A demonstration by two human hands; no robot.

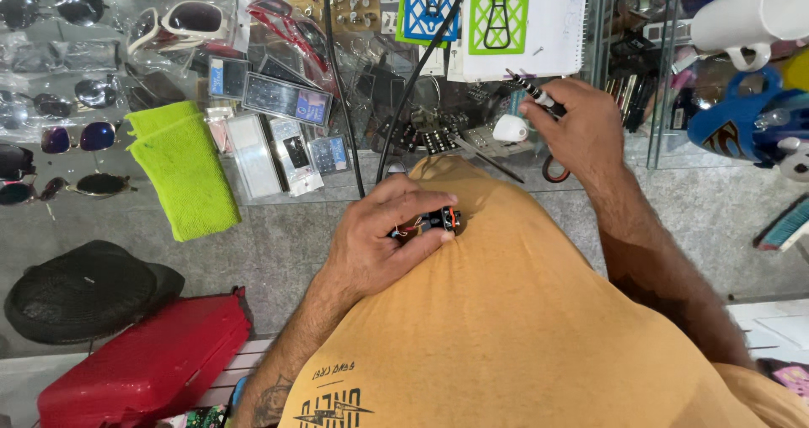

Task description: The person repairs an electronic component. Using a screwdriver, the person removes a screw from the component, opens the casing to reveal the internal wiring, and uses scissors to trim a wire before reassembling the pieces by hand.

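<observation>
My left hand [383,238] pinches a small black electronic part [440,220] with an orange ring and thin coloured wires, held against my orange shirt [506,327]. Up at the glass counter, my right hand [577,129] grips a slim black and silver screwdriver [533,92], its tip pointing up and left. The two hands are well apart. A small white rounded object [509,128] lies on the glass just left of my right hand.
A lime green cloth [181,167] hangs over the counter edge. Sunglasses [181,19] and calculators [286,99] lie under the glass. Two black cables [341,82] run down the counter. A black hat [84,291] and a red case [147,365] lie lower left. Mugs [746,120] stand at right.
</observation>
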